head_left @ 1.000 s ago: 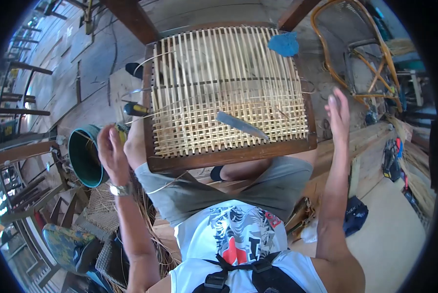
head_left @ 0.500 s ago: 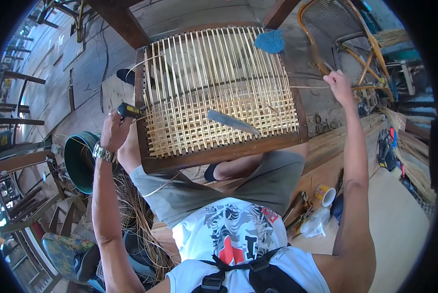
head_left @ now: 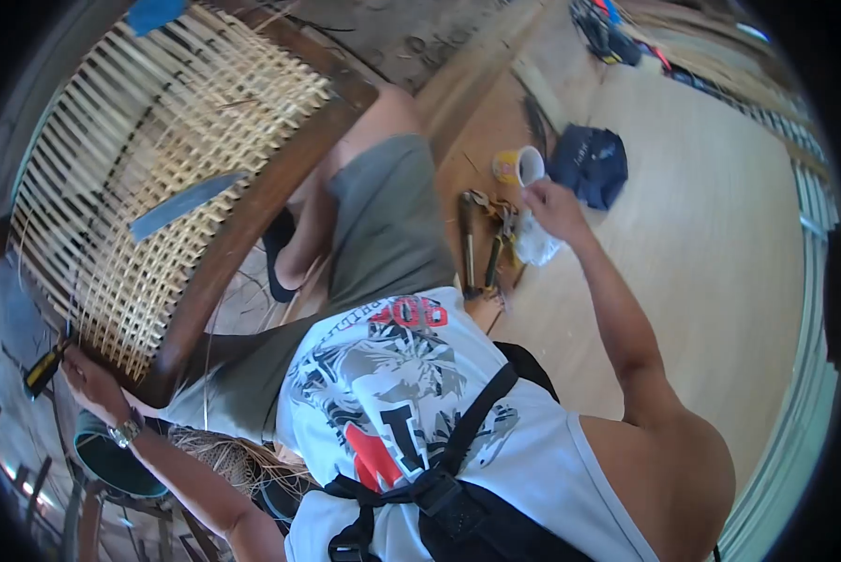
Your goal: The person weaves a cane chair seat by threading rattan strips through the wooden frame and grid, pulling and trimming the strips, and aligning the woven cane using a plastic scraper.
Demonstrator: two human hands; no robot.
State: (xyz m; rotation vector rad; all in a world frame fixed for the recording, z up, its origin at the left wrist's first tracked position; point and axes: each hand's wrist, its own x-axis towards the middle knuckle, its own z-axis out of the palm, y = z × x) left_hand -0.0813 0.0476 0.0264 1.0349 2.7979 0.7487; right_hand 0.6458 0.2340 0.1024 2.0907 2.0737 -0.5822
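At the left, the woven cane seat (head_left: 216, 142) in its dark wooden frame (head_left: 242, 201) rests across the lap. My left hand (head_left: 97, 386) is by the near left side of the frame, its fingers closed on a tool with a black-and-yellow handle (head_left: 44, 371). The tool's dark shaft points toward the weave. A flat grey strip (head_left: 186, 206) lies on the woven part. My right hand (head_left: 556, 208) is at the mouth of a yellow-and-white cup (head_left: 519, 166), fingers curled together; what they hold, if anything, is hidden.
Beside the cup are a clear plastic bag (head_left: 535, 242), a dark blue cloth item (head_left: 589, 167) and several hand tools (head_left: 484, 245) on the wood. A pale board (head_left: 701, 206) spreads to the right. A green bucket (head_left: 116, 461) and cane scraps (head_left: 242, 459) sit at lower left.
The view has turned right, so the seat appears farther left. My right hand has left the strand at the seat's right side and come to the cup. My left hand stays at the tool.
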